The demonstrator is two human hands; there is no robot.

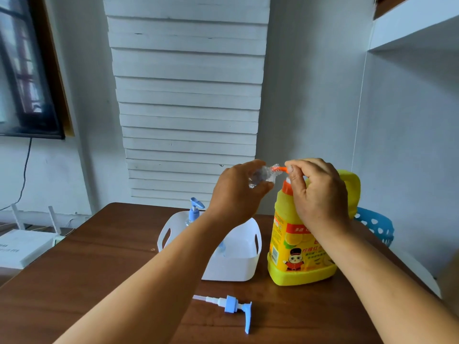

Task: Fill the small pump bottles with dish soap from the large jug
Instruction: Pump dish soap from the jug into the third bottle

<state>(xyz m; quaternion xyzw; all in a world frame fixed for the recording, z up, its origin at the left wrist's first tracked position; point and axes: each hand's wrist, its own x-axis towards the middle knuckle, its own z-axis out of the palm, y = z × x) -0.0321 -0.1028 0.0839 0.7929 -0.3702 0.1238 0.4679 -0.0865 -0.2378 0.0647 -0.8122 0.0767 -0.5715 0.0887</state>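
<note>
I see my left hand [238, 192] raised above the bench [99, 256], its grip curled round a small clear bottle [260, 178] tipped toward the jug. My right hand [320, 192] pinches the orange spout [282, 169] at the top of the yellow jug [295, 256], which stands upright on the bench. Just left of the jug sits a white basket [238, 266] holding another pump bottle [195, 211] with a blue head. A loose blue pump [232, 305] lies on the bench in front, well apart from both hands. A blue dotted chair [377, 225] shows behind the jug.
</note>
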